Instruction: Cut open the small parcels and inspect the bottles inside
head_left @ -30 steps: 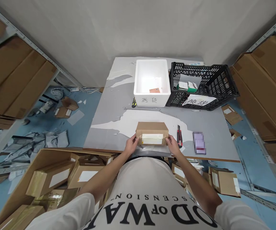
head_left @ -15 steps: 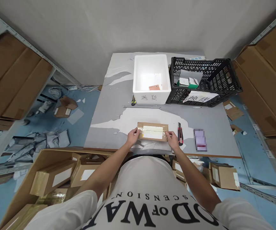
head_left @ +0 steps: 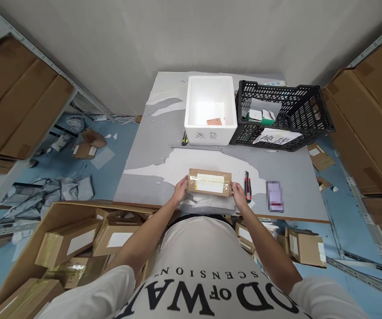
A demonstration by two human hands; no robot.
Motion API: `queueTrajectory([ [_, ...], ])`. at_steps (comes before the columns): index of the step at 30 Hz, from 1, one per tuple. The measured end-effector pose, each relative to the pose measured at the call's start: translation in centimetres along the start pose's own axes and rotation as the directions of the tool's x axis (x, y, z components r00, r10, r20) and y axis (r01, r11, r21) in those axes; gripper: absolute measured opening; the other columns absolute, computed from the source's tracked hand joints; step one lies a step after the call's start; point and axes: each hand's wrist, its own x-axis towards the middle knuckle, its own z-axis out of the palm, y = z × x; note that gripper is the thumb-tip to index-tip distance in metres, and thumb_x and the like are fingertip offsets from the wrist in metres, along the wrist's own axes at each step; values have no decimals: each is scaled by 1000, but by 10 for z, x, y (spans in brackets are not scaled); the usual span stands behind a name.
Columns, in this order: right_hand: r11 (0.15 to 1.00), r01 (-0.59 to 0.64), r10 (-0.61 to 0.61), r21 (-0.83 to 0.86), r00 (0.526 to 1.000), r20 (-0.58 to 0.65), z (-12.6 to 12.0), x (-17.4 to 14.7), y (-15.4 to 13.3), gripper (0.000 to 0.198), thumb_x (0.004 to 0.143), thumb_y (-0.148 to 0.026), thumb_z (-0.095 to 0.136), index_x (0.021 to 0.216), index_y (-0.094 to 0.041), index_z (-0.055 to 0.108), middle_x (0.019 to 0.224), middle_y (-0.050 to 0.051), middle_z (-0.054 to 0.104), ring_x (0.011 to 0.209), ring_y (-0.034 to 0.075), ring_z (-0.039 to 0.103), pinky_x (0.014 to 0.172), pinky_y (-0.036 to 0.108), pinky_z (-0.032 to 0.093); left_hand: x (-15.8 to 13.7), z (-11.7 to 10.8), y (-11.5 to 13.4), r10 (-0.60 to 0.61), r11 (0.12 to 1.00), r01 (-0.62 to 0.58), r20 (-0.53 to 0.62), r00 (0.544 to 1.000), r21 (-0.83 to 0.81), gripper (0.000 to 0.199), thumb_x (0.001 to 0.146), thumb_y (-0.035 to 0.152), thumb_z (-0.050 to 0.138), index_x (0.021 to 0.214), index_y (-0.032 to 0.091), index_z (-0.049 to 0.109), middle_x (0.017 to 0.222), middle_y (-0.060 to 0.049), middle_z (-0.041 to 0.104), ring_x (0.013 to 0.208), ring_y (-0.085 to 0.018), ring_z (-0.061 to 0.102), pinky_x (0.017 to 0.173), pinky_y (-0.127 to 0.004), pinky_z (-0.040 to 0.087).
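A taped brown cardboard box (head_left: 210,182) with a white label on top is at the front of the table, its long side facing me. My left hand (head_left: 180,190) grips its left end, and my right hand (head_left: 239,195) grips its right end. Just right of my right hand lies a red and black utility knife (head_left: 248,187). Farther right is a purple, blurred rectangular object (head_left: 275,196). Under and around the box spreads a white torn patch (head_left: 174,166) of the tabletop.
A white foam box (head_left: 211,138) with an orange card inside stands at the back. Beside it is a black plastic crate (head_left: 283,117) holding small boxes. A yellow and black cutter (head_left: 184,138) lies near the foam box. A large carton (head_left: 56,210) of parcels sits at lower left.
The box has shifted slightly left and its left end has tipped a little, still held at both ends. The camera view has moved slightly.
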Motion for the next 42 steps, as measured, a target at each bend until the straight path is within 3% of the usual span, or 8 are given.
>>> queueTrajectory([
  [5, 993, 75, -70, -86, 995, 66, -10, -12, 30, 44, 82, -41, 44, 119, -20, 53, 130, 13, 58, 117, 23, 58, 96, 42, 47, -10, -11, -21, 8, 1000, -9, 31, 999, 9, 59, 73, 39, 64, 127, 16, 57, 132, -14, 58, 126, -29, 51, 105, -46, 41],
  [9, 983, 99, -78, -155, 987, 140, -5, -23, 42, 53, 68, -31, 59, 120, -22, 53, 123, 10, 63, 114, 25, 60, 99, 47, 44, -13, -10, -36, 104, 986, -122, 157, 982, 113, 56, 63, 45, 73, 110, 15, 66, 113, -12, 69, 118, -31, 58, 103, -48, 43],
  [14, 988, 92, -74, -122, 988, 137, 6, -18, 31, 38, 73, -40, 53, 105, -20, 49, 107, 10, 69, 99, 24, 65, 91, 44, 48, -13, -5, -35, 113, 968, -134, 106, 988, 214, 43, 70, 53, 66, 91, 15, 71, 96, -10, 74, 102, -31, 65, 95, -47, 48],
  [21, 972, 157, -133, -177, 981, 144, 1, -3, -6, 30, 80, -50, 48, 92, -22, 49, 96, 9, 69, 94, 23, 65, 82, 36, 49, -10, -3, -2, 228, 944, -233, 50, 972, 234, 54, 78, 47, 60, 119, 13, 64, 117, -8, 69, 108, -27, 63, 98, -40, 47],
  [28, 883, 117, -138, -455, 990, -13, 6, 13, -30, 39, 85, -59, 39, 83, -23, 54, 83, 7, 68, 79, 24, 61, 70, 32, 43, 12, 4, 8, 171, 970, -163, -34, 985, 181, 51, 77, 48, 63, 114, 12, 67, 111, -10, 71, 104, -28, 65, 93, -42, 50],
  [32, 874, 46, -83, -484, 995, -56, 14, 21, -23, 38, 84, -60, 41, 76, -25, 53, 77, 6, 67, 75, 23, 60, 66, 31, 40, 19, 8, -4, 98, 993, -101, 42, 994, 67, 63, 73, 49, 67, 123, 11, 60, 121, -14, 65, 113, -28, 61, 98, -42, 48],
  [38, 884, 11, -38, -468, 998, -49, 14, 28, -10, 40, 82, -62, 42, 69, -25, 50, 72, 6, 65, 72, 23, 59, 65, 31, 40, 21, 6, -13, 137, 990, -141, 184, 973, 7, 78, 69, 45, 71, 137, 14, 47, 142, -13, 48, 129, -27, 48, 111, -42, 36],
  [42, 901, 10, -29, -435, 999, -39, 14, 30, -8, 43, 80, -65, 43, 70, -24, 48, 75, 7, 66, 74, 23, 59, 68, 32, 42, 24, 3, -16, 128, 992, -122, 199, 972, -45, 87, 64, 49, 75, 137, 11, 47, 144, -16, 46, 131, -30, 46, 112, -45, 34],
])
